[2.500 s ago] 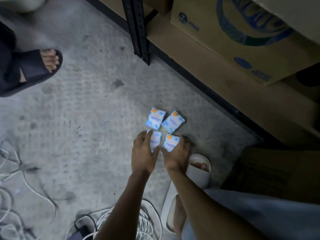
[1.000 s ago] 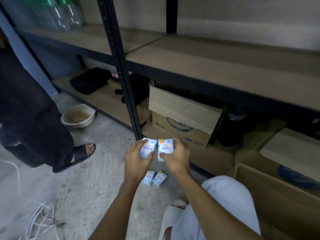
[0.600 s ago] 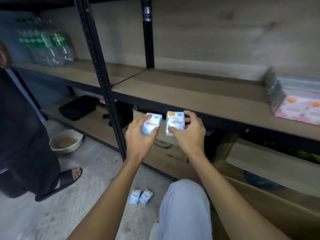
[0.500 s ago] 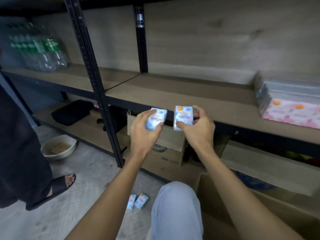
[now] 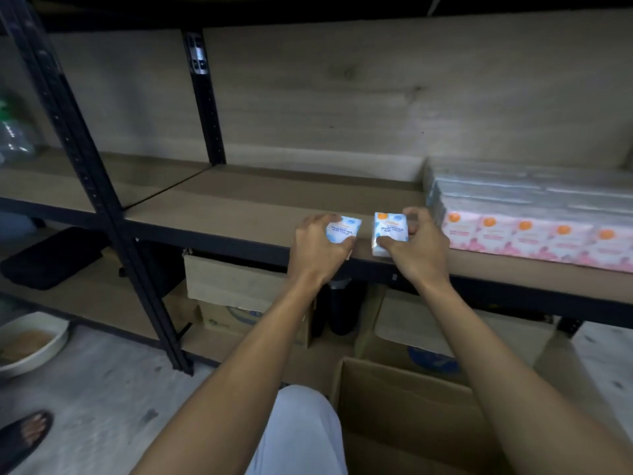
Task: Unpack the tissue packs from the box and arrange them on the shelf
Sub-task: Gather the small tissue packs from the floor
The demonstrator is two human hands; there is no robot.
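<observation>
My left hand (image 5: 317,250) grips a small blue-and-white tissue pack (image 5: 342,229) at the front edge of the wooden shelf (image 5: 239,207). Beside it my right hand (image 5: 416,250) holds a second blue-and-white tissue pack (image 5: 390,233) upright on the shelf's front edge. Just right of my hands a row of pink tissue packs (image 5: 534,234) lines the shelf front, with several more stacked behind them. An open cardboard box (image 5: 404,399) stands on the floor below my right arm; its inside is dark.
A black metal upright (image 5: 99,200) stands at the left. Cardboard boxes (image 5: 236,289) and a dark bag (image 5: 51,255) sit on the lower shelf. A bowl (image 5: 30,341) lies on the floor at left, and another person's sandalled foot (image 5: 24,437) shows at bottom left.
Both hands picked one pack each off the floor, lifted them and moved right to the shelf's front edge beside the pink row. The two other floor packs are out of view.
</observation>
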